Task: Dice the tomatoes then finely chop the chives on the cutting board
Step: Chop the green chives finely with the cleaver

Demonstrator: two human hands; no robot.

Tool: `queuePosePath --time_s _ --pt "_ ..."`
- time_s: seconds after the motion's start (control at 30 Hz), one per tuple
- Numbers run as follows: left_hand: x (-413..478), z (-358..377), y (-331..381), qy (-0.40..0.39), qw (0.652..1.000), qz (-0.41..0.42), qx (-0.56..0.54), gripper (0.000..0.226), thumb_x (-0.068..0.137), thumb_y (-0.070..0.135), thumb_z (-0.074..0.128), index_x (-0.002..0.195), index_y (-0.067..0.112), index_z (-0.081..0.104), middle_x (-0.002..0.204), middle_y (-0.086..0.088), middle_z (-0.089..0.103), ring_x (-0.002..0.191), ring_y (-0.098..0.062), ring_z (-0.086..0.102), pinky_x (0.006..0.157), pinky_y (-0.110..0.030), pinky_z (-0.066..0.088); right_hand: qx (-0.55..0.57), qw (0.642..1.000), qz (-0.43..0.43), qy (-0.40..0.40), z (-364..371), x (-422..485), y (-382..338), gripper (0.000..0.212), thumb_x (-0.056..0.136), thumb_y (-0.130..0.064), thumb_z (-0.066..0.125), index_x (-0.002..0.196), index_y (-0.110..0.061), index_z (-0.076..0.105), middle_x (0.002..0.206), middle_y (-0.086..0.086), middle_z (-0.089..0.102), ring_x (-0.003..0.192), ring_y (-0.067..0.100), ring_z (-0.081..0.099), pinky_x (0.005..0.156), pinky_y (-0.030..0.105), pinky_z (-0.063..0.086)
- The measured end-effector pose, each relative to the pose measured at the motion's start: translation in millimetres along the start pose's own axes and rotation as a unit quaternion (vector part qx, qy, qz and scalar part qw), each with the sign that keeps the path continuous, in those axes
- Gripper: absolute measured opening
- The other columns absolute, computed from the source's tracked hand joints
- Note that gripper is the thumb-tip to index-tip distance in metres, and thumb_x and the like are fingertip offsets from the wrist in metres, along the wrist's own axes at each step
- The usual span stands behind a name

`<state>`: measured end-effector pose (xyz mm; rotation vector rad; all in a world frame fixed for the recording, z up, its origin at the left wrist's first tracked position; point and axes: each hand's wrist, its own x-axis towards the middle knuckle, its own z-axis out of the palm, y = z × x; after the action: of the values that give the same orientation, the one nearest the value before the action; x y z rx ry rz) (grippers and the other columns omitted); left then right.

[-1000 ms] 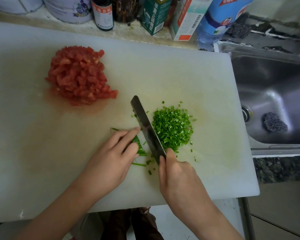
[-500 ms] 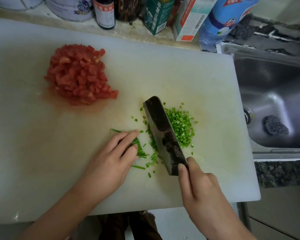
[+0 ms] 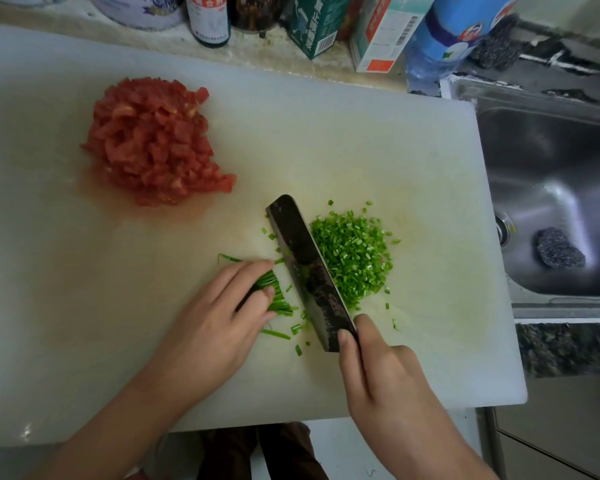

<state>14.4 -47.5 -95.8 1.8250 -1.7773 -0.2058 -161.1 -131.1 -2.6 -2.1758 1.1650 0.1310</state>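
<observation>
- Lower centre: right hand point(image 3: 388, 379) clamped round the knife point(image 3: 309, 271), thumb on the blade.
- Left hand point(image 3: 215, 320), fingers flat, pressing the uncut chives point(image 3: 274, 294) beside the blade; safer with fingertips tucked, cuts short.
- Mid-frame: chopped chives point(image 3: 354, 258); upper left: diced tomatoes point(image 3: 153, 140) on the cutting board point(image 3: 361, 133).

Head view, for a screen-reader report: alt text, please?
A right hand holds a dark cleaver beside chopped chives while the left hand pins uncut chives on a white cutting board. Diced tomatoes lie heaped farther left.
</observation>
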Motion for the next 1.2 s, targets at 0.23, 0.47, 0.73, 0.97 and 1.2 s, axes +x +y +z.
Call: queuePosePath --time_s 0.23,0.47,0.73,0.97,1.2 --pt "3 1 1 -0.002 1.000 -0.012 0.020 0.015 0.097 0.019 0.053 0.093 0.005 0.056 0.126 -0.020 0.060 0.115 -0.035 0.056 0.098 -0.043 0.047 -0.133 0.990 0.004 -0.043 6 6 -8 0.031 0.100 -0.040 0.018 0.122 -0.023 0.031 0.068 -0.003 0.046 0.081 0.028 0.058 0.062 0.031 0.032" --pt "2 5 1 0.009 1.000 -0.010 0.026 0.015 0.098 0.018 0.052 0.095 0.004 0.054 0.126 -0.021 0.060 0.115 -0.035 0.054 0.098 -0.042 0.046 -0.107 0.994 -0.012 -0.028 13 13 -13 0.019 0.101 -0.038 0.018 0.102 -0.023 0.030 0.075 0.004 0.050 0.079 0.031 0.057 0.059 0.032 0.027" --pt "2 4 3 0.014 1.000 -0.009 0.015 0.012 0.098 0.020 0.050 0.096 0.008 0.050 0.126 -0.020 0.060 0.115 -0.034 0.053 0.099 -0.039 0.043 -0.043 0.998 -0.039 0.012 -2 -5 1 0.015 0.099 -0.039 0.024 0.094 -0.028 0.032 0.059 -0.005 0.042 0.059 0.023 0.046 0.055 0.032 0.032" --pt "0 3 2 0.021 1.000 -0.016 -0.006 0.021 0.098 0.020 0.052 0.089 0.002 0.058 0.128 -0.021 0.059 0.114 -0.031 0.053 0.106 -0.028 0.037 0.105 0.994 -0.007 0.024 -25 -15 3 0.021 0.097 -0.032 0.034 0.076 -0.027 0.036 0.043 -0.009 0.047 0.039 0.008 0.047 0.038 0.014 0.025" --pt "-4 0 4 0.040 0.999 -0.034 0.002 0.028 0.096 0.021 0.056 0.092 -0.004 0.067 0.121 -0.019 0.062 0.105 -0.026 0.062 0.090 -0.032 0.050 0.119 0.992 0.039 0.007 2 -29 16 0.024 0.080 -0.062 0.021 0.078 -0.043 0.036 0.051 0.005 0.042 0.047 0.009 0.044 0.046 0.023 0.031"
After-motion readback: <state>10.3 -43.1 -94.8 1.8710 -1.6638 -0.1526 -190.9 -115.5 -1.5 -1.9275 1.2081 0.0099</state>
